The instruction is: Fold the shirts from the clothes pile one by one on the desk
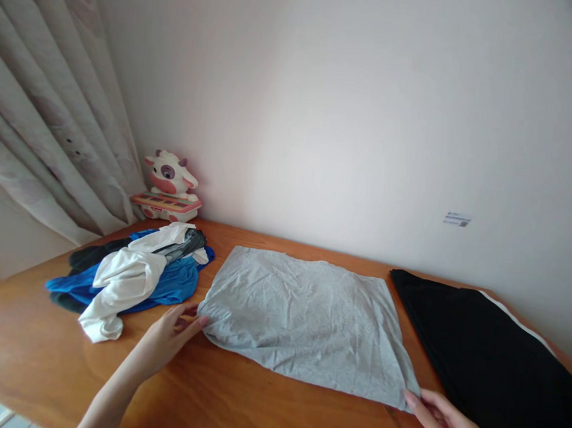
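Observation:
A light grey piece of clothing (pixel 303 318), wrinkled and laid out as a rough rectangle, lies on the wooden table (pixel 236 398). Its exact kind does not show. My left hand (pixel 172 336) pinches its near left corner between thumb and fingers. At the near right corner, my right hand (pixel 448 421) grips the cloth with the thumb on top. The near edge runs between both hands and sags a little beside the left one.
To the left lies a loose heap of white (pixel 130 272), blue (pixel 178 281) and dark clothes. A black folded garment (pixel 495 349) with a white stripe is on the right. Behind the heap stands a cow-shaped toy piano (pixel 167 190), near the curtain (pixel 46 96) and the wall (pixel 345 114).

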Demonstrator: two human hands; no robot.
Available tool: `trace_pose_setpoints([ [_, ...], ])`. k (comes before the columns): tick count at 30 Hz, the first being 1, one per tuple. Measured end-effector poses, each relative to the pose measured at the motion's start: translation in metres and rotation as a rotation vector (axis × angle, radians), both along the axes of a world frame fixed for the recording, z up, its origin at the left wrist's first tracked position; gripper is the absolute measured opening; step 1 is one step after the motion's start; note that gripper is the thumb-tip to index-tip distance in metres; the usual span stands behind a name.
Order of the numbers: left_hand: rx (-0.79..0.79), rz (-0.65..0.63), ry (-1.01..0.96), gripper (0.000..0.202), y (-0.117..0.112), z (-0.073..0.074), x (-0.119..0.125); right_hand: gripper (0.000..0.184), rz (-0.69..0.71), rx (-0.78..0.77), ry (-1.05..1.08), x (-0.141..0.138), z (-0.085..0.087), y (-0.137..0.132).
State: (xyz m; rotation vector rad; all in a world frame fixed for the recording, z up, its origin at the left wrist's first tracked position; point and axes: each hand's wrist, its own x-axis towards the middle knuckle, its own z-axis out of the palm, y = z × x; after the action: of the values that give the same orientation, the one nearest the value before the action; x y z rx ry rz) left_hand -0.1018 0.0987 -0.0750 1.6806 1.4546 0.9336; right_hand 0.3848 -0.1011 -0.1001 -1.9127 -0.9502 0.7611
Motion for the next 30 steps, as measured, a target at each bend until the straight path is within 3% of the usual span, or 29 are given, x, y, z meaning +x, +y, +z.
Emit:
trace_pose_setpoints([
  [3,0.048,-0.02,0.019,0.046,0.0,-0.007,0.005,0.053,0.01,0.056,0.035,-0.002,-0.007,0.001],
  [7,0.129,0.019,-0.024,0.047,-0.004,-0.008,0.009,0.046,0.057,0.095,-0.075,-0.012,-0.01,0.004],
  [12,0.129,0.013,-0.181,0.049,-0.007,0.004,0.017,0.047,0.002,0.186,0.006,-0.017,-0.011,0.009],
  [16,0.121,-0.031,-0.243,0.052,-0.007,0.012,0.027,0.059,-0.019,0.2,0.069,-0.015,-0.02,0.014],
  [22,0.031,-0.042,-0.302,0.06,-0.006,-0.004,0.036,0.058,-0.115,0.166,-0.11,-0.012,-0.027,0.015],
  [26,0.098,-0.014,-0.17,0.052,-0.01,-0.014,0.032,0.06,-0.17,0.121,-0.272,-0.017,-0.017,0.013],
  [30,0.294,0.131,0.059,0.041,-0.015,-0.013,0.028,0.049,-0.089,0.065,-0.343,-0.022,-0.009,0.01],
])
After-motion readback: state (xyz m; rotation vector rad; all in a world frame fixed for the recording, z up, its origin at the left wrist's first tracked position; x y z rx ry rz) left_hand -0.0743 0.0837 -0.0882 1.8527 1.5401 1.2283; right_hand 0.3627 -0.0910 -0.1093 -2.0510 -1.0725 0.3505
